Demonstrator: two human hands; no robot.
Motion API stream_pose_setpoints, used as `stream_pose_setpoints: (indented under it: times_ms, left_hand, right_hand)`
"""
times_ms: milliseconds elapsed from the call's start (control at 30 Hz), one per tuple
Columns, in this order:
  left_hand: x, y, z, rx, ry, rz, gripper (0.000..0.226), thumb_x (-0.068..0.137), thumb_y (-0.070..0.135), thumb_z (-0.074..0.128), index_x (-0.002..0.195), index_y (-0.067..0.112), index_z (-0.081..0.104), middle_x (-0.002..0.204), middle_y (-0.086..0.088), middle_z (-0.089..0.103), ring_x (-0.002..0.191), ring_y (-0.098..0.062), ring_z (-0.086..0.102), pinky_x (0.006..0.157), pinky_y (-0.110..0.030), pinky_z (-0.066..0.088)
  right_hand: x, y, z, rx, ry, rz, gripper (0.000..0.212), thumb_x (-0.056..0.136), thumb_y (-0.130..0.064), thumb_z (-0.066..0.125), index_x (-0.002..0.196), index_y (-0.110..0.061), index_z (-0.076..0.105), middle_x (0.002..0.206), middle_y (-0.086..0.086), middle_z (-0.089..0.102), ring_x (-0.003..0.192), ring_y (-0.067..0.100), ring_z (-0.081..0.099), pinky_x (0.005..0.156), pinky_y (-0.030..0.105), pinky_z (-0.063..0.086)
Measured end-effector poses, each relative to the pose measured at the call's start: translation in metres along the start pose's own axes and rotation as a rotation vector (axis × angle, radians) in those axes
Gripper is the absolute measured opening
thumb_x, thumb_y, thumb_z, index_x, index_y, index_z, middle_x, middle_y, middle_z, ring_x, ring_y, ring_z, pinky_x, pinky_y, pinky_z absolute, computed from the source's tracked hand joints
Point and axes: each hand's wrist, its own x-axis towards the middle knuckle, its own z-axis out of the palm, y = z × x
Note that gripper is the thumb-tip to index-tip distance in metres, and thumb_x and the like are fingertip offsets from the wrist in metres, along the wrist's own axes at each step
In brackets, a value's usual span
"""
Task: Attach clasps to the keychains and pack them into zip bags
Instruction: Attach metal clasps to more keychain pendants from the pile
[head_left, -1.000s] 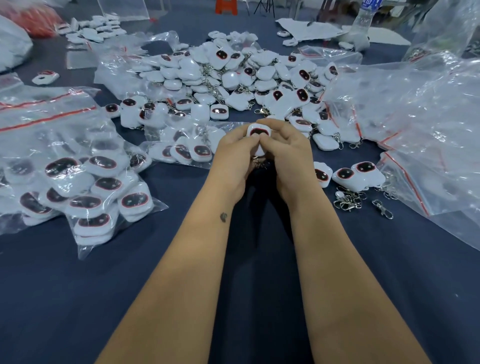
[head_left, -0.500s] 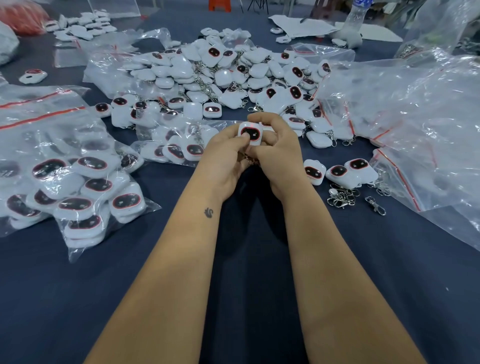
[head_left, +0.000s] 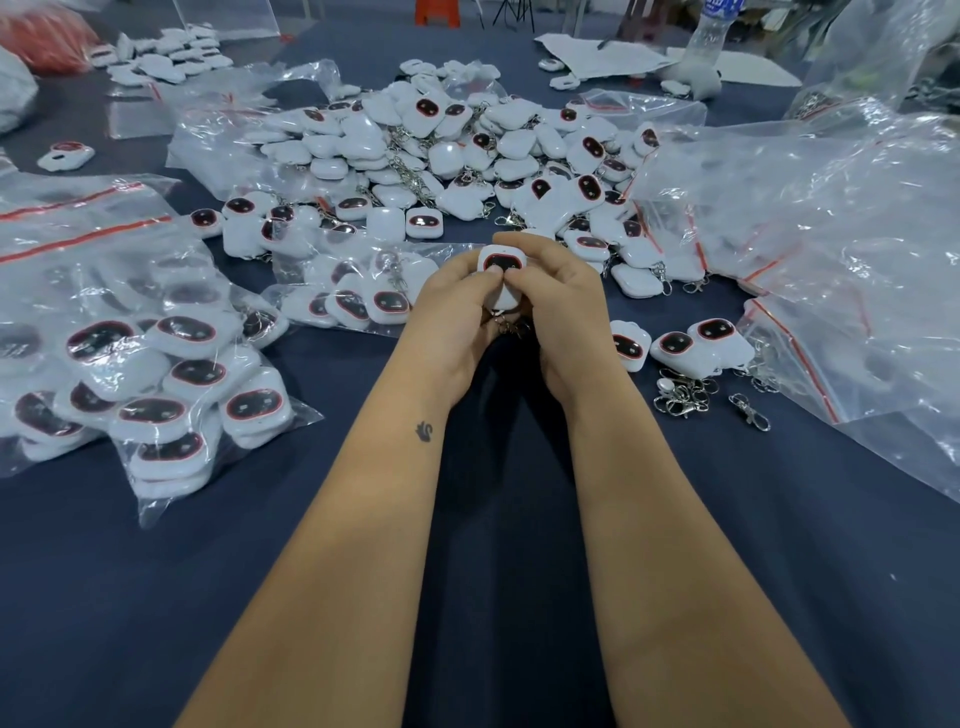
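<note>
A white keychain (head_left: 501, 270) with a dark red-rimmed face is held upright above the table's middle. My left hand (head_left: 452, 322) and my right hand (head_left: 558, 312) both pinch it, thumbs on its front. Its metal chain (head_left: 511, 327) hangs between my palms, partly hidden. Loose metal clasps (head_left: 685, 395) lie to the right of my right wrist, with one more clasp (head_left: 749, 411) beside them. A big heap of loose keychains (head_left: 467, 156) lies just behind my hands.
Filled zip bags (head_left: 171, 374) lie at the left and another zip bag (head_left: 358, 291) lies beside my left hand. Empty clear bags (head_left: 831, 234) pile up on the right. Three keychains (head_left: 691, 343) sit near the clasps. A water bottle (head_left: 709, 31) stands at the back.
Both hands have tilted the keychain up so that its dark face shows fully. The camera has shifted slightly; the hands stay in the same place.
</note>
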Motion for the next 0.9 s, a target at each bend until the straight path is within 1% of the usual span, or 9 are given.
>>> stream_pose_setpoints:
  times_ms: [67, 133, 300, 400, 467, 633, 733, 833, 900]
  left_hand:
    - [-0.0013, 0.0018, 0.0007, -0.013, 0.009, -0.006, 0.023, 0.101, 0.004, 0.044, 0.095, 0.016, 0.063, 0.064, 0.007, 0.070, 0.058, -0.001, 0.066, 0.052, -0.015, 0.050]
    - [-0.0014, 0.0020, 0.0004, -0.009, 0.006, -0.005, 0.023, 0.100, 0.004, 0.045, 0.095, 0.016, 0.063, 0.060, 0.009, 0.069, 0.055, 0.001, 0.064, 0.051, -0.014, 0.049]
    - [0.0005, 0.0007, -0.0019, -0.011, 0.013, 0.001, 0.021, 0.100, 0.003, 0.045, 0.098, 0.013, 0.064, 0.064, 0.005, 0.070, 0.057, -0.002, 0.065, 0.053, -0.015, 0.050]
    - [0.0015, -0.0003, -0.0016, -0.005, 0.017, 0.001, 0.022, 0.100, 0.003, 0.044, 0.099, 0.011, 0.064, 0.079, -0.003, 0.071, 0.065, -0.007, 0.068, 0.061, -0.020, 0.055]
    - [0.0021, -0.0011, -0.0013, 0.011, 0.026, 0.003, 0.022, 0.101, 0.003, 0.043, 0.099, 0.011, 0.063, 0.085, -0.006, 0.071, 0.068, -0.008, 0.068, 0.064, -0.021, 0.056]
    - [0.0021, -0.0003, 0.0000, 0.031, 0.047, 0.021, 0.021, 0.102, 0.003, 0.042, 0.097, 0.013, 0.059, 0.086, -0.005, 0.069, 0.067, -0.009, 0.069, 0.062, -0.023, 0.057]
    - [0.0014, 0.0008, -0.0011, 0.021, 0.049, 0.018, 0.022, 0.102, 0.003, 0.041, 0.095, 0.013, 0.059, 0.084, -0.005, 0.069, 0.066, -0.010, 0.068, 0.061, -0.024, 0.057]
    - [-0.0003, 0.0023, -0.0006, 0.014, 0.063, 0.023, 0.023, 0.101, 0.002, 0.043, 0.094, 0.015, 0.060, 0.076, -0.001, 0.071, 0.064, -0.010, 0.069, 0.060, -0.024, 0.057]
    - [-0.0005, -0.0005, 0.0019, 0.070, 0.080, 0.044, 0.019, 0.101, 0.005, 0.045, 0.098, 0.014, 0.062, 0.082, -0.003, 0.073, 0.073, -0.015, 0.071, 0.067, -0.028, 0.060]
  right_hand:
    - [-0.0004, 0.0001, 0.0008, 0.013, 0.008, -0.005, 0.030, 0.088, 0.006, 0.052, 0.106, -0.009, 0.070, 0.085, 0.000, 0.073, 0.076, 0.012, 0.068, 0.066, 0.023, 0.054]
    - [-0.0006, 0.0000, 0.0011, 0.014, 0.008, -0.010, 0.029, 0.087, 0.006, 0.053, 0.106, -0.008, 0.071, 0.084, -0.001, 0.074, 0.076, 0.012, 0.068, 0.067, 0.023, 0.055]
    - [-0.0001, 0.0008, 0.0020, 0.008, 0.002, -0.014, 0.028, 0.087, 0.007, 0.054, 0.104, -0.008, 0.071, 0.083, -0.001, 0.073, 0.074, 0.012, 0.067, 0.066, 0.022, 0.055]
    - [0.0001, 0.0009, 0.0016, 0.009, 0.010, -0.008, 0.029, 0.086, 0.007, 0.053, 0.102, -0.008, 0.071, 0.081, 0.000, 0.073, 0.073, 0.012, 0.067, 0.065, 0.022, 0.054]
    - [0.0002, 0.0012, 0.0021, -0.003, 0.012, -0.009, 0.028, 0.086, 0.007, 0.053, 0.101, -0.009, 0.071, 0.082, 0.000, 0.073, 0.074, 0.012, 0.067, 0.066, 0.023, 0.054]
    - [-0.0005, 0.0010, 0.0033, -0.036, 0.006, -0.014, 0.028, 0.088, 0.007, 0.053, 0.105, -0.008, 0.070, 0.088, 0.004, 0.072, 0.083, 0.018, 0.067, 0.076, 0.028, 0.055]
    - [-0.0024, 0.0004, 0.0036, -0.042, 0.001, -0.018, 0.030, 0.087, 0.007, 0.053, 0.108, -0.007, 0.070, 0.087, 0.003, 0.072, 0.083, 0.017, 0.067, 0.075, 0.027, 0.055]
    - [-0.0034, 0.0002, 0.0033, -0.032, -0.008, -0.024, 0.031, 0.086, 0.007, 0.053, 0.109, -0.006, 0.070, 0.085, 0.002, 0.072, 0.082, 0.017, 0.067, 0.075, 0.027, 0.055]
    - [-0.0031, -0.0010, 0.0041, 0.011, 0.014, -0.014, 0.030, 0.086, 0.007, 0.053, 0.105, -0.008, 0.071, 0.082, 0.003, 0.070, 0.078, 0.017, 0.066, 0.070, 0.027, 0.055]
